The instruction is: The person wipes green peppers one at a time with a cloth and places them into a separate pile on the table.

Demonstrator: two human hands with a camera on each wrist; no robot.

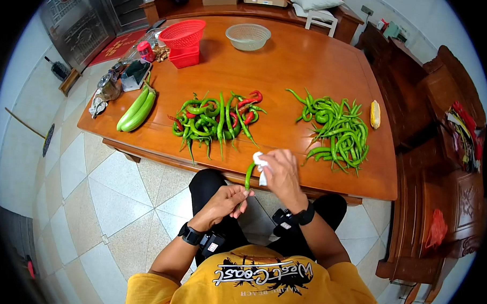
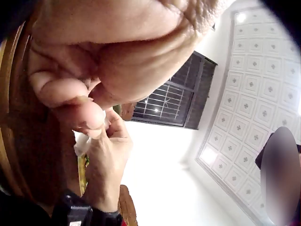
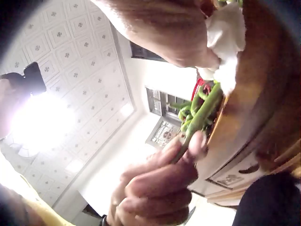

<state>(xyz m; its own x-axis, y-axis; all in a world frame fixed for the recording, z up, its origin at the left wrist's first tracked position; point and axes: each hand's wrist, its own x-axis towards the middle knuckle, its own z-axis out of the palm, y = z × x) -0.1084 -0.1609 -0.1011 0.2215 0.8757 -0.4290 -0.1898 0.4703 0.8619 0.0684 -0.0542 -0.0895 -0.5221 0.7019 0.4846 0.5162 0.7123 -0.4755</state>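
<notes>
Between thumb and fingers my left hand pinches the stem end of a green chili pepper, which points up and away from me. My right hand grips a white tissue at the pepper's far tip. In the right wrist view the tissue wraps over that tip, and the left hand holds the other end of the pepper. The left wrist view shows the left fingers close up, with the right hand and a bit of tissue behind.
A pile of mixed green and red peppers lies ahead on the wooden table. Green peppers are heaped at right beside a corn cob. Pale green eggplants, a red basket and a clear basket also stand there.
</notes>
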